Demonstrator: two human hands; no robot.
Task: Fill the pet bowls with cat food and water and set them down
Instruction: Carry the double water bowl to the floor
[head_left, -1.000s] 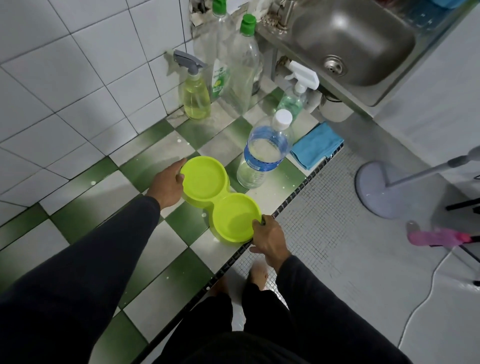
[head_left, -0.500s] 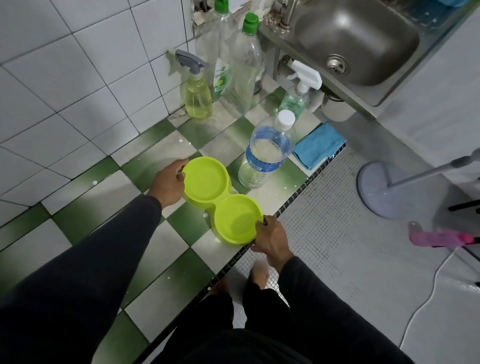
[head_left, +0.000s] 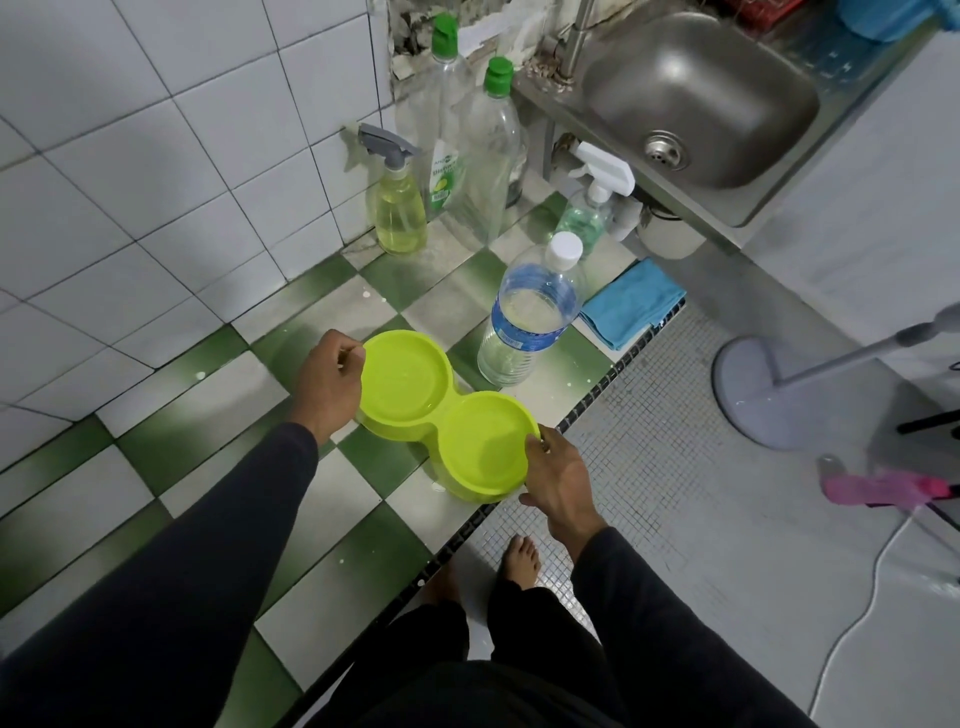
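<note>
A lime-green double pet bowl (head_left: 447, 415) sits on the green-and-white checkered counter (head_left: 223, 395), near its front edge. Both cups look empty. My left hand (head_left: 327, 384) grips the rim of the far-left cup. My right hand (head_left: 558, 480) grips the rim of the near-right cup at the counter's edge. A clear water bottle (head_left: 527, 317) with a white cap and blue label stands upright just behind the bowl, partly full. No cat food is in view.
Spray bottles (head_left: 397, 208) and two tall green-capped bottles (head_left: 480, 156) stand against the tiled wall. A folded blue cloth (head_left: 628, 304) lies by the counter edge. A steel sink (head_left: 701, 98) is at the right rear. On the floor are a fan base (head_left: 753, 395) and a white cable.
The bowl has been turned slightly and drawn a little toward the counter edge. Both hands keep their grip on the rims.
</note>
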